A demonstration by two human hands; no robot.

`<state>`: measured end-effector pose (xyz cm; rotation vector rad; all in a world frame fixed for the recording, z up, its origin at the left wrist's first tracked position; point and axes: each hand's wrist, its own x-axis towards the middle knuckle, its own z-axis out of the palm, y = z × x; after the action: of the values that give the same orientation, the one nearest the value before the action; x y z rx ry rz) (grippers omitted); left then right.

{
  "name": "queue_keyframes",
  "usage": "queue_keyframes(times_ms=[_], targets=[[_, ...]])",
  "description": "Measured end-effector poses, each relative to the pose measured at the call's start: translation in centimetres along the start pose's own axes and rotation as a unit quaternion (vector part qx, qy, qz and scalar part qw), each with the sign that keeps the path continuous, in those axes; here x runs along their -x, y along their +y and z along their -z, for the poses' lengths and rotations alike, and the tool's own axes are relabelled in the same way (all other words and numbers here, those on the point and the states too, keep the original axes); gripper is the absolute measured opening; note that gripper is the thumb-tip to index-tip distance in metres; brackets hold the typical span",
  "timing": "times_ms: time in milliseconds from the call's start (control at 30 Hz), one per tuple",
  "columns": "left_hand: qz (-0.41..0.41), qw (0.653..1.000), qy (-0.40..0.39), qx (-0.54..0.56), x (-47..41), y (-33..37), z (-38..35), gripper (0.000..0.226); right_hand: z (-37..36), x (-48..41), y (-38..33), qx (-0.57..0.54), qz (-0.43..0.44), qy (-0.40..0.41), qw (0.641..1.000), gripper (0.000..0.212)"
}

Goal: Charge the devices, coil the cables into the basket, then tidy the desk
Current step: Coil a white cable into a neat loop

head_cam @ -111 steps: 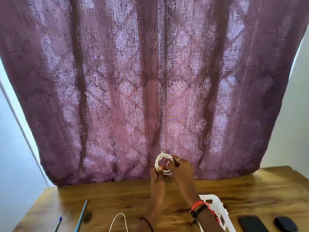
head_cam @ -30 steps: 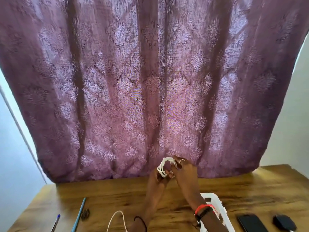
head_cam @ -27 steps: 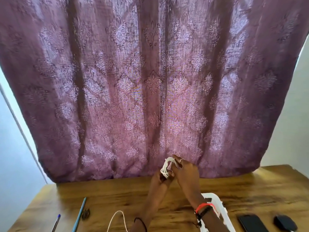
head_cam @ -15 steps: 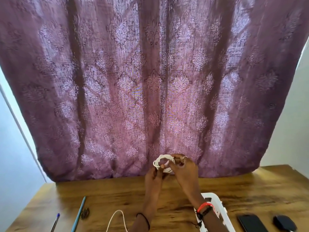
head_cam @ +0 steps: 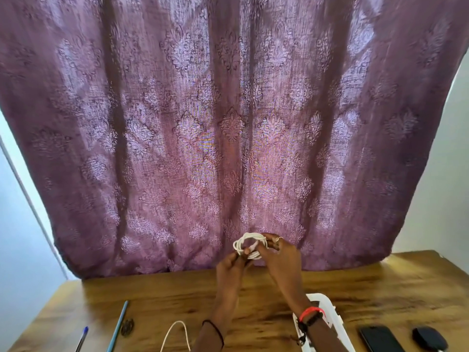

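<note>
A white cable point(head_cam: 250, 245) is wound into a small round coil, held up above the wooden desk point(head_cam: 380, 288) in front of the curtain. My left hand point(head_cam: 232, 265) pinches the coil's lower left side. My right hand point(head_cam: 280, 257) grips its right side, fingers curled over the loops. A white basket point(head_cam: 327, 308) stands on the desk under my right forearm, partly hidden by it. A second white cable loop point(head_cam: 177, 331) lies at the desk's near edge. A black phone point(head_cam: 378, 339) and a small dark device point(head_cam: 429, 337) lie at the lower right.
A purple patterned curtain point(head_cam: 228, 123) hangs right behind the desk. At the lower left lie a teal pencil point(head_cam: 118, 326), a blue pen point(head_cam: 81, 339) and a small dark round object point(head_cam: 127, 326). White walls flank the curtain.
The coil, squeezed narrow and tilted a second ago, is turned back to a flat round ring. My left hand has shifted to its lower left side; both hands stay in place.
</note>
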<state>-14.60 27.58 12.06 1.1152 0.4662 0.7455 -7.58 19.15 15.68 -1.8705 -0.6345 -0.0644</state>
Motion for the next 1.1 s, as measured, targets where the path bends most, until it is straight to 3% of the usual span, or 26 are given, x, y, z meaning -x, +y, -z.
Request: queue_keyframes(times_ms=[167, 333, 433, 633, 767, 1033, 1100], targets=[[0.007, 0.999, -0.011, -0.037, 0.1, -0.1, 0.7, 0.013, -0.2, -0.4, 0.8, 0.020, 0.004, -0.010, 1.000, 0.026], [0.013, 1.000, -0.010, -0.015, 0.4, 0.2, 0.9, 0.012, -0.8, 0.0, 1.0, -0.009, -0.004, -0.010, 1.000, 0.048], [0.005, 1.000, -0.018, 0.009, 0.5, 0.4, 0.9, 0.015, -1.1, 0.4, 0.9, -0.035, 0.006, 0.013, 0.999, 0.032], [0.018, 0.999, -0.042, 0.025, 0.2, 0.5, 1.8, 0.021, -1.5, 0.0, 1.5, -0.064, -0.001, -0.022, 0.998, 0.026], [0.019, 0.998, -0.054, 0.007, -0.6, 0.8, 2.0, 0.020, -1.1, -0.2, 1.2, -0.165, 0.002, -0.046, 0.985, 0.013], [0.049, 0.995, -0.084, 0.029, -0.7, 1.5, 1.9, 0.019, -1.4, -0.8, 1.2, -0.336, -0.093, -0.062, 0.935, 0.014], [0.051, 0.994, -0.083, 0.045, -0.4, 1.3, 1.5, 0.020, -1.4, -1.1, 1.2, -0.332, -0.116, -0.078, 0.933, 0.020]])
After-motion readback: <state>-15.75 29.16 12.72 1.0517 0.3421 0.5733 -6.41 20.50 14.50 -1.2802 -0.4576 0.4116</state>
